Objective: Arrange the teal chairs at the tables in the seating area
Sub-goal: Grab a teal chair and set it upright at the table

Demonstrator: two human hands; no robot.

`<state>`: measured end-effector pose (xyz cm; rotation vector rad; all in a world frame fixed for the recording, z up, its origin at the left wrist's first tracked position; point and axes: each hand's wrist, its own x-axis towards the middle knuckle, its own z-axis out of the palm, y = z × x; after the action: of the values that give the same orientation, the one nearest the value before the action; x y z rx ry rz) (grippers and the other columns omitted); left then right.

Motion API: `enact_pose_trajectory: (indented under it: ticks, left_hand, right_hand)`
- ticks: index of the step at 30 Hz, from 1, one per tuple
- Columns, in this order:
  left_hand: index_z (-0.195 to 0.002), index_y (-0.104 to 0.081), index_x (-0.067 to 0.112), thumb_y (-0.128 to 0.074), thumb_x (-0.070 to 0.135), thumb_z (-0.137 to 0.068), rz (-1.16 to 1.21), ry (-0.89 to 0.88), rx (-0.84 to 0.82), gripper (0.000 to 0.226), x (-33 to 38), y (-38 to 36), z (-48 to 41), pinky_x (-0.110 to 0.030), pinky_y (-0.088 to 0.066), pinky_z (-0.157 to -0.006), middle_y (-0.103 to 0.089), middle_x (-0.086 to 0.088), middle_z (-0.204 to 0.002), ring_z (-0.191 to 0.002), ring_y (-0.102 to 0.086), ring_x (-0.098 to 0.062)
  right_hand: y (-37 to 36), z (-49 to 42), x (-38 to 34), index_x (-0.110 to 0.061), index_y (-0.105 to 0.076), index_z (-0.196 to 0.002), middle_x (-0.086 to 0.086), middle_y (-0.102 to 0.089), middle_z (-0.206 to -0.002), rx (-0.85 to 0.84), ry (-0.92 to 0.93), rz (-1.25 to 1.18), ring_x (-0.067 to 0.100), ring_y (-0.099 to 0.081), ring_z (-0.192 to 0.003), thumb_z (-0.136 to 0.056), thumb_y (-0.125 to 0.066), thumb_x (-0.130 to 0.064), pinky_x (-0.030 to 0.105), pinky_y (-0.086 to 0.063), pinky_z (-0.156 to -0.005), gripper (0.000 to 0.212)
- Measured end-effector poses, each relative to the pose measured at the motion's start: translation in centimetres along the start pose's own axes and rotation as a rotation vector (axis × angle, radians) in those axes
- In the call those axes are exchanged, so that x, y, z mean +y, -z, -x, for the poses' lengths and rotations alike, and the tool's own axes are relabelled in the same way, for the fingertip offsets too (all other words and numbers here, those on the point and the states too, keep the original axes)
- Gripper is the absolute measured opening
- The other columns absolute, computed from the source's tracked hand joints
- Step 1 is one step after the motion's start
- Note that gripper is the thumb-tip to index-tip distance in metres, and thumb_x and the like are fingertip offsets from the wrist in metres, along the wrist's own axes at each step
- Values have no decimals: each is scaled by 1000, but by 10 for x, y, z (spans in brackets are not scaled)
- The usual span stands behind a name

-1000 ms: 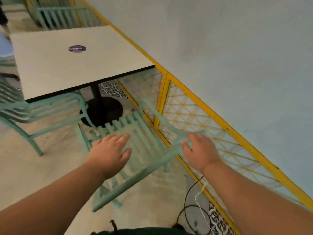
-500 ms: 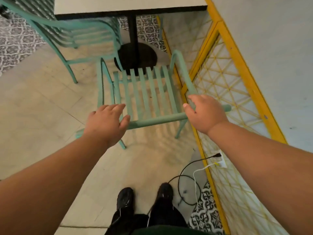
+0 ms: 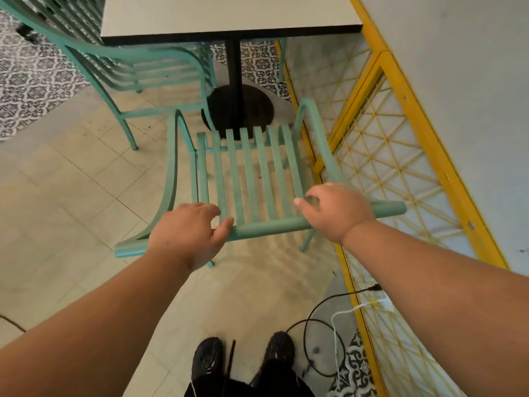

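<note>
Currently held: left hand [image 3: 186, 234] and right hand [image 3: 339, 212] both curl over the top rail [image 3: 269, 226] of a chair back, fingers down the far side and thumbs on the near side, clasping it and nothing else.
Rail axis: crosswise to the person, roughly parallel to the near edge of the table [image 3: 229, 15], with its left end slightly farther from the table than its right.
Nearer hand: the right, by a little.
Chair: the teal chair [image 3: 250, 173] stands on the floor, and its slatted seat runs from the rail straight toward the table. The seat front lies by the table's round black base [image 3: 257, 110] and appears short of the tabletop's edge.
Coming move: likely an even two-handed push toward the table, with a touch more from the left to square the rail.
Flanks: a second teal chair [image 3: 137, 51] at the table's left stands just beside this chair's left armrest. A yellow lattice railing [image 3: 426, 133] on the table's right runs close along the right armrest.
</note>
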<state>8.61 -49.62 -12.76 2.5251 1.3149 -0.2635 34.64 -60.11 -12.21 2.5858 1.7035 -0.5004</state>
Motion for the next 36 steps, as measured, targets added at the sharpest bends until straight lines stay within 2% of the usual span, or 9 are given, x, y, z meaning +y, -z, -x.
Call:
enact_pose_trajectory:
  ticks: [2,6,11,18,26,29,31,34,36]
  left_hand:
    - [-88,-67,30,-22,81,-87,-2,-45,-48,68,-2,1,0,-34,-55,-60,-63,7,-73,-66,-59,-11]
    - [-69,-58,28,-19,87,-84,-141,-100,-85,73,1,6,-3,-30,-53,-51,-59,5,-62,-56,-58,-12]
    - [-66,-61,25,-8,85,-87,-155,-71,-70,82,-2,9,-24,-33,-57,-54,-61,2,-60,-57,-61,-15]
    - [-69,-63,23,-10,75,-95,-152,-67,-39,79,-9,18,-61,-34,-56,-56,-66,-1,-64,-60,-64,-18]
    - [-68,-62,25,-10,76,-94,-115,-93,-19,77,-15,19,-76,-33,-56,-55,-63,1,-61,-60,-65,-17]
    - [-69,-61,27,-9,81,-90,-99,-109,12,78,-16,18,-78,-32,-56,-54,-65,1,-64,-60,-65,-16]
    - [-73,-63,28,-8,88,-83,-65,-103,23,82,-17,18,-80,-32,-58,-53,-65,3,-65,-60,-64,-15]
    - [-104,-67,30,-15,96,-76,12,-31,62,89,-18,23,-76,-36,-59,-63,-65,9,-82,-72,-62,-12]
    - [-122,-63,33,-16,99,-74,-53,-20,119,94,-23,25,-69,-37,-54,-78,-66,11,-95,-86,-61,-14]
  right_hand:
    - [-4,-1,1,-24,-68,-75,-4,-63,-69,-23,35,94,17,-60,-65,-86,-26,-80,33,-50,-54,71]
    - [-2,-5,1,-17,-60,-59,-1,-56,-54,-6,61,156,18,-56,-52,-91,-32,-72,30,-44,-47,70]
    - [0,-23,-1,-18,-50,-55,-1,-47,-51,9,95,161,20,-50,-49,-97,-32,-61,29,-34,-46,63]
    - [6,-62,1,-17,-54,-57,1,-51,-54,53,105,165,21,-51,-51,-97,-32,-58,28,-33,-47,62]
    - [10,-78,1,-17,-55,-57,0,-50,-53,70,123,174,20,-51,-51,-96,-33,-59,29,-37,-46,61]
    - [13,-79,1,-18,-53,-58,-2,-50,-54,66,122,155,18,-51,-51,-95,-31,-64,28,-34,-47,63]
    - [15,-82,1,-20,-52,-60,-2,-50,-56,53,130,151,18,-52,-51,-90,-25,-76,30,-37,-46,69]
    - [17,-84,5,-23,-55,-68,-4,-56,-65,-5,168,95,18,-57,-60,-67,-13,-99,34,-45,-52,87]
    - [21,-80,10,-27,-59,-77,-6,-58,-75,21,209,94,18,-57,-74,-57,-9,-106,34,-46,-60,96]
